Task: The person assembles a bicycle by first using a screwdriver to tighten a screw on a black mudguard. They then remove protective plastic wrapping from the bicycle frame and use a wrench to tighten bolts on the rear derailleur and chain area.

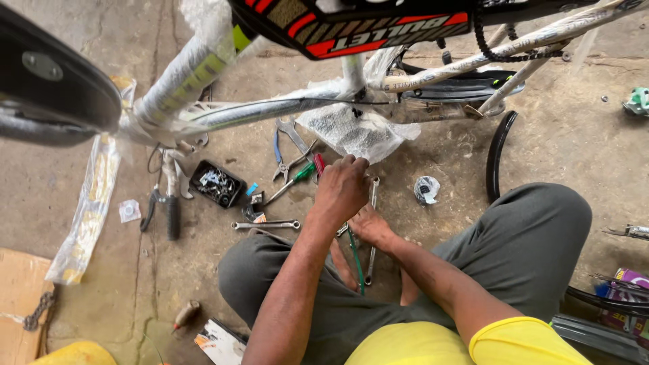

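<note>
My left hand [341, 189] reaches forward to the floor, fingers bent down over a cluster of tools. Just left of its fingertips lie a red-handled screwdriver [318, 164] and a green-handled screwdriver [297, 176]. Its palm side is hidden. My right hand [370, 227] rests lower, partly under the left wrist, beside a long silver wrench [372, 203] and a thin green rod [355, 260]. What either hand grips is hidden. An upturned bicycle frame [270, 108], wrapped in plastic, spans the view above the hands.
Blue-handled pliers [284, 152], a black tray of bolts [216, 184], a silver spanner [267, 225] and black-handled pliers [165, 203] lie to the left. A black mudguard [497, 155] and a small bagged part [426, 189] sit right. Crumpled plastic [358, 132] lies ahead. Cardboard [17, 304] is bottom left.
</note>
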